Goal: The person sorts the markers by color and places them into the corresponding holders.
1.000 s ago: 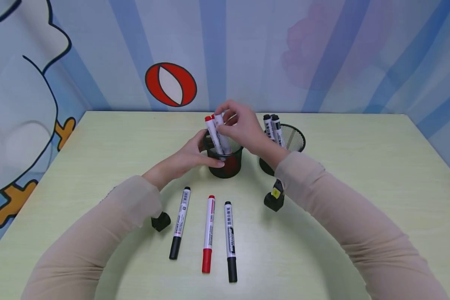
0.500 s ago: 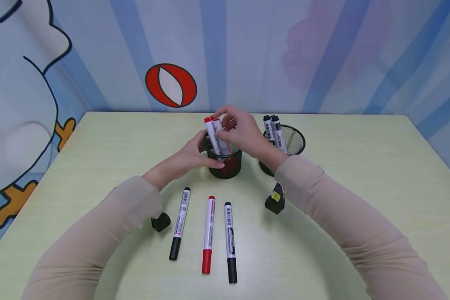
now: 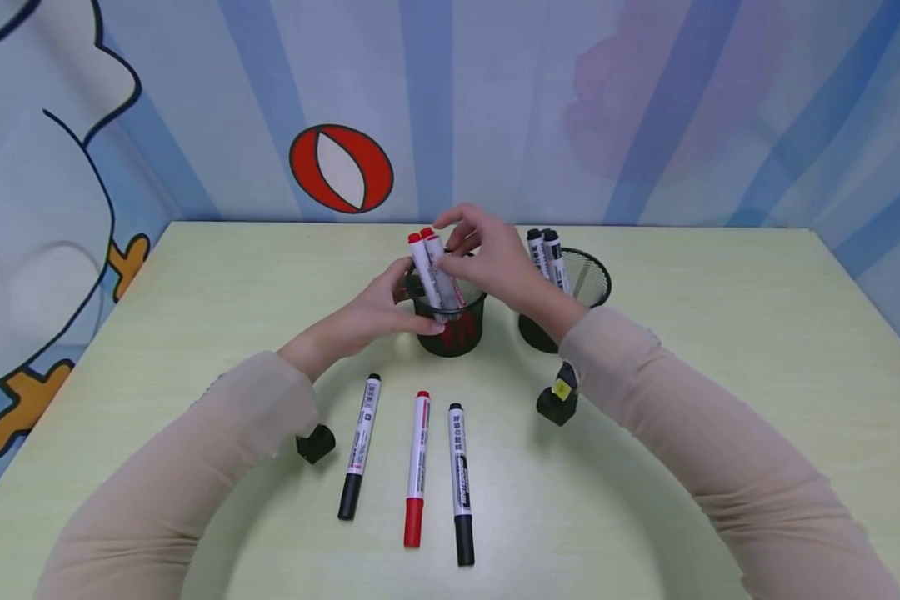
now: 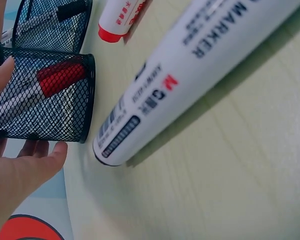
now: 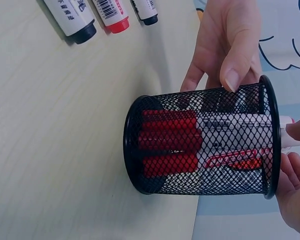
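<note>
My left hand [image 3: 367, 315] grips a black mesh pen holder [image 3: 450, 335] from its left side, thumb across the front. White markers with red caps [image 5: 170, 142] stand inside it, red ends at the base in the right wrist view. Over the rim, my right hand [image 3: 495, 254] has thumb and fingers at the top of one white marker [image 3: 436, 248], pinching it lightly. Beside it leans another red-tipped marker [image 3: 423, 265]. In the left wrist view, the left fingers [image 4: 35, 150] lie along the holder's mesh wall.
A second mesh holder [image 3: 598, 287] with black-tipped markers [image 3: 547, 254] stands to the right, partly behind the right wrist. Nearer me lie a black marker [image 3: 360, 446], a red marker [image 3: 417, 467] and another black marker [image 3: 461, 483]. A patterned wall [image 3: 495, 108] borders the table's back.
The marker at my right hand has sunk lower into the holder. The right hand has shifted slightly right and up in the last half second. The left hand stays on the holder.
</note>
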`<action>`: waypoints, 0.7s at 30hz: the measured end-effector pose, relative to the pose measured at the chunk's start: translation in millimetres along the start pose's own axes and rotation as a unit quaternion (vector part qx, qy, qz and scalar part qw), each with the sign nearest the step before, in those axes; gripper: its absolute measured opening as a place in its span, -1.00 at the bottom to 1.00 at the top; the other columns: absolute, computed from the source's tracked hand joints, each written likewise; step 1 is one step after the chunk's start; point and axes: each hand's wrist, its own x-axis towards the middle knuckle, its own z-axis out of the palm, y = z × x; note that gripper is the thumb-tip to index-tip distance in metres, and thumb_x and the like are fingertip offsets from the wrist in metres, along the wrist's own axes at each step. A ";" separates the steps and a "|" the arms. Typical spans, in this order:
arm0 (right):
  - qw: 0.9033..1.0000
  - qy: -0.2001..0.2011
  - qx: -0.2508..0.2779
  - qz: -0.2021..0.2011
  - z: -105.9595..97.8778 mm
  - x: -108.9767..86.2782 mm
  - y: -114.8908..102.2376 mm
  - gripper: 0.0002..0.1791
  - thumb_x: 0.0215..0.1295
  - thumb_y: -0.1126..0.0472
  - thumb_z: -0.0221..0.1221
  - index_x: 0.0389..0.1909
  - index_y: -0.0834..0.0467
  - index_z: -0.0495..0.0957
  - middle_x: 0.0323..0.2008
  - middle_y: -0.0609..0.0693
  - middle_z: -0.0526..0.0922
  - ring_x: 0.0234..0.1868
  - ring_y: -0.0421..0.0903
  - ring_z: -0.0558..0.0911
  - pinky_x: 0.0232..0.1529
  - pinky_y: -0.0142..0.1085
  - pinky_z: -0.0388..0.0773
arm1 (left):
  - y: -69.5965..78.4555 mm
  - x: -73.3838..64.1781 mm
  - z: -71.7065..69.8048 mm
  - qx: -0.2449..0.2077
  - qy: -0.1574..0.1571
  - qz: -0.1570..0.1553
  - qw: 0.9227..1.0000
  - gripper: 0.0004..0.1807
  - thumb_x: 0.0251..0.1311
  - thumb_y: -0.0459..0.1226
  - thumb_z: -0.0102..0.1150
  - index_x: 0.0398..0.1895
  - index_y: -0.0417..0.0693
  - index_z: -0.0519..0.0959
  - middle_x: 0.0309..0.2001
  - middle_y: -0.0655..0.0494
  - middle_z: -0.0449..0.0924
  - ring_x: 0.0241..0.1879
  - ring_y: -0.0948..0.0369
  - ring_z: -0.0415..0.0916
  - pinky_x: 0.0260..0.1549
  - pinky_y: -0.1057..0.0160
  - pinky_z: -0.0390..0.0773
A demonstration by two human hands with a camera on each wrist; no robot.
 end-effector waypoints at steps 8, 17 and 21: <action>1.000 0.002 0.003 0.003 -7.9 -5.5 -7.0 -0.60 0.16 0.27 0.25 0.04 0.10 0.45 -0.24 0.05 0.49 -0.18 -0.06 0.49 -0.24 -0.21 0.48 | 4.2 -5.0 -4.3 0.007 0.007 -0.010 1.000 -0.12 0.04 -0.34 0.30 0.38 0.11 0.01 0.32 0.05 0.11 0.32 0.02 0.00 0.19 -0.09 0.23; 1.000 0.004 0.025 -0.002 -24.7 -17.1 -10.1 -0.58 0.14 0.27 0.25 0.05 0.12 0.45 -0.22 0.07 0.50 -0.18 -0.06 0.50 -0.22 -0.20 0.47 | 7.3 -15.9 -11.7 0.015 0.026 -0.020 0.999 -0.07 0.05 -0.29 0.30 0.41 0.16 -0.05 0.38 0.03 0.04 0.35 0.04 -0.02 0.19 -0.11 0.22; 0.999 0.007 0.039 -0.005 -37.8 -24.8 -9.6 -0.58 0.15 0.28 0.24 0.06 0.13 0.44 -0.21 0.06 0.50 -0.17 -0.08 0.51 -0.20 -0.21 0.48 | 8.0 -22.5 -14.2 0.017 0.035 -0.016 0.999 -0.08 0.07 -0.31 0.28 0.42 0.14 -0.06 0.39 0.01 0.05 0.35 0.04 0.00 0.19 -0.11 0.24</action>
